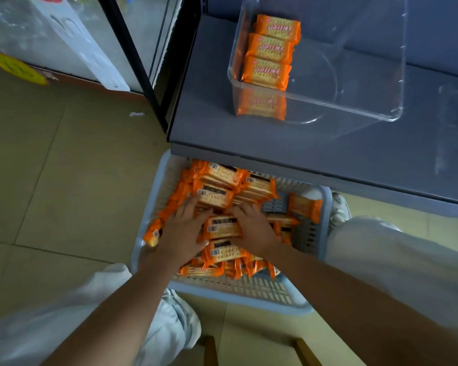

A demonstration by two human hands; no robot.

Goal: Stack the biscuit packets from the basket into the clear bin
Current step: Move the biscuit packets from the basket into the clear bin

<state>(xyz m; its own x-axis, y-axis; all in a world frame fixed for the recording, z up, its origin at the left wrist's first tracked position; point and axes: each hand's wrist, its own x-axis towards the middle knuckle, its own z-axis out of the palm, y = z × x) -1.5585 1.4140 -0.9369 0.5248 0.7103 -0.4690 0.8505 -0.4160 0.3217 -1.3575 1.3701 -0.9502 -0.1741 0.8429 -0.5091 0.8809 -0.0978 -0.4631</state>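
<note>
My left hand point(181, 235) and right hand point(254, 227) reach into the basket point(238, 291), fingers loosely spread and cupped against the two ends of a biscuit packet point(224, 228) lying barcode-up between them on the heap; whether they have closed on it I cannot tell. The packets look light, flat and fairly stiff, with slick crinkly wrappers and breakable contents, so I judge the short ends the best hold. Ahead of my hands, on the grey shelf point(328, 154), the clear bin point(354, 107) holds one row of packets.

Glossy orange foil biscuit packets point(224, 228) fill a matt, slotted plastic basket point(251, 289); the clear bin point(376, 75) is smooth, transparent plastic.
</note>
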